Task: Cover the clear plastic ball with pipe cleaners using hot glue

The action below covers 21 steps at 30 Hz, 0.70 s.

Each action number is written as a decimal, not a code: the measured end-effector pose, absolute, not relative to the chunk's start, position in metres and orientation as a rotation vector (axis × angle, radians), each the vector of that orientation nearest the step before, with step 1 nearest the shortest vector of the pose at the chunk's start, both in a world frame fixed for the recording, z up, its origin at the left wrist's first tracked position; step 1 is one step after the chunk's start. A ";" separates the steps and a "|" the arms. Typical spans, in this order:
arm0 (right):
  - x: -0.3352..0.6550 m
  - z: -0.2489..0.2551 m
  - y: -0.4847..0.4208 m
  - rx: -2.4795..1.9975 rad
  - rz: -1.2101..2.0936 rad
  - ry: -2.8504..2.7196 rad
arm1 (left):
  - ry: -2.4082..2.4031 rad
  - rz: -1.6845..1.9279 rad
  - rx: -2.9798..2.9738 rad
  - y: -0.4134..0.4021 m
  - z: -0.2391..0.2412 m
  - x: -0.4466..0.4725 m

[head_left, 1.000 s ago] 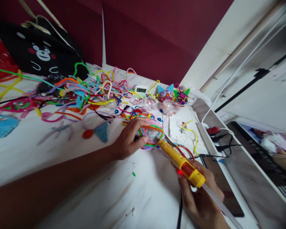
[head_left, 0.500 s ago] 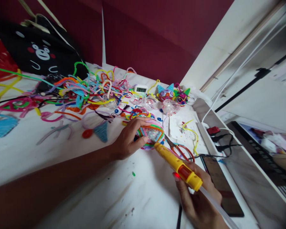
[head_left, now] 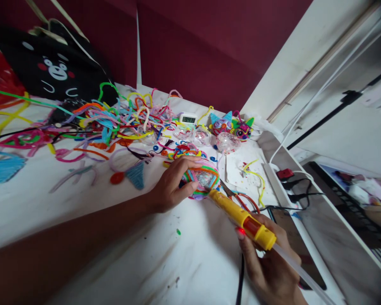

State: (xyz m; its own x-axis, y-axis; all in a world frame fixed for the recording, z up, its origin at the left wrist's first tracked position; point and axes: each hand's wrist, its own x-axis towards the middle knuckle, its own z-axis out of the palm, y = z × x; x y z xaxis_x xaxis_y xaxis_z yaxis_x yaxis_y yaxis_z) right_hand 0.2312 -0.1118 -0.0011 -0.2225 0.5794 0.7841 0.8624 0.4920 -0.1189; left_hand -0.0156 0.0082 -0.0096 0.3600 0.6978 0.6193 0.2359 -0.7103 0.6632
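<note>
My left hand (head_left: 174,184) is closed around the left side of a clear ball wrapped with colored pipe cleaners (head_left: 205,178), steadying it on the white table (head_left: 130,250). In my right hand (head_left: 269,258) is a yellow hot glue gun (head_left: 241,216), with a clear glue stick (head_left: 301,271) running out of its back and a red light glowing by my thumb. The glue gun's tip is at the ball's lower right edge; whether it touches cannot be made out. Orange-handled scissors (head_left: 247,202) lie just behind the gun.
Tangled pipe cleaners (head_left: 114,120) cover the back left, near a black bag (head_left: 53,67). Clear balls (head_left: 227,142), a small digital clock (head_left: 188,119) and decorated animal heads (head_left: 221,124) stand behind. At right lie a phone (head_left: 285,224) and a power strip (head_left: 274,182) with cables.
My right hand has shifted slightly right and down with the glue gun, its tip sliding a little right along the ball's edge. My left hand and the ball stay nearly still.
</note>
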 end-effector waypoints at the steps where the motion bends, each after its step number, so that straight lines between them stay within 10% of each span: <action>1: 0.232 -0.001 -0.112 -1.195 -0.444 -1.917 | 0.810 1.320 2.160 0.008 -0.010 -0.016; 21: 0.225 0.007 -0.103 -1.271 -0.391 -1.804 | 0.808 1.347 2.135 0.006 -0.009 -0.013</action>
